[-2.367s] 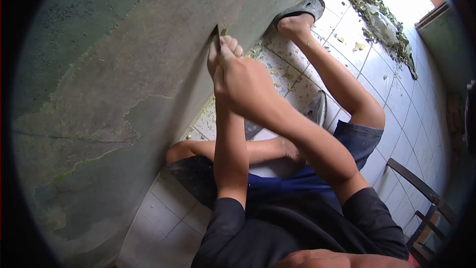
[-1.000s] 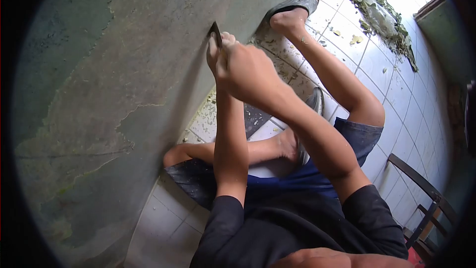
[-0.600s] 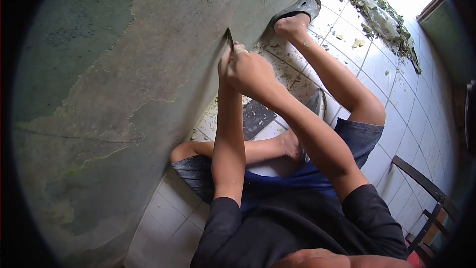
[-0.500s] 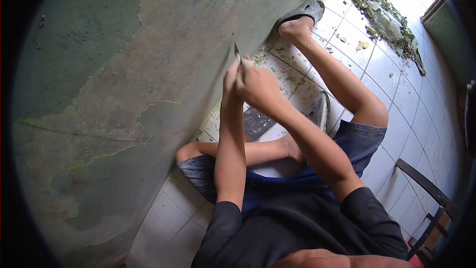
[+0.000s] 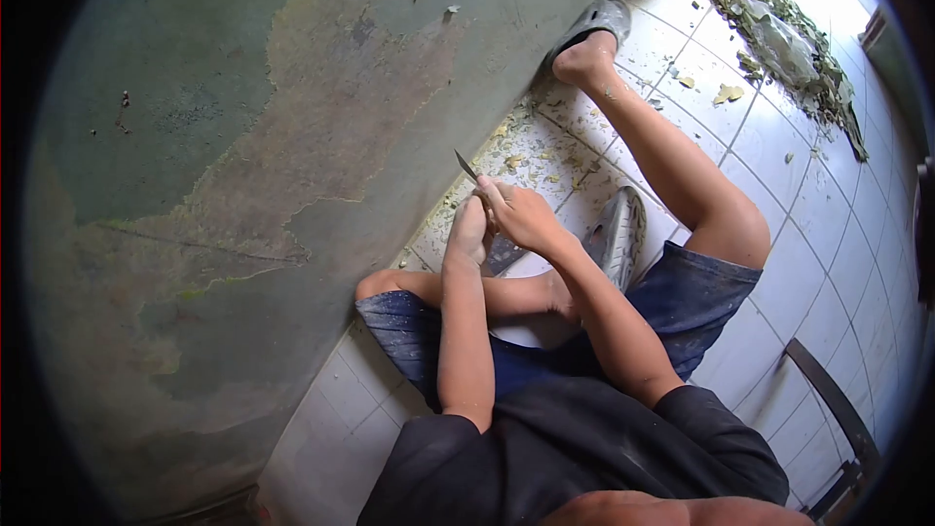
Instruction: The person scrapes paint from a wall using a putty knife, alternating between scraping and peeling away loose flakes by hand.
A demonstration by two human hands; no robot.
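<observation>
A knife with a narrow, pointed dark blade sticks up from my two hands, its tip towards the wall. My right hand is closed on it, the fingers lying along the base of the blade; the handle is hidden. Pressed close beside it, my left hand is closed too, and what its fingers hold cannot be made out. Both hands are above the floor, between my bent legs. To the left stands a green wall with a large patch of peeled, brownish surface.
Paint flakes litter the white tiled floor along the wall. A heap of dark scraps with a clear plastic bag lies at the upper right. A dark curved chair part is at the lower right. I wear grey clogs.
Both hands, with the knife, have come down and back towards my body. The blade now leans further left. The view has shifted slightly.
</observation>
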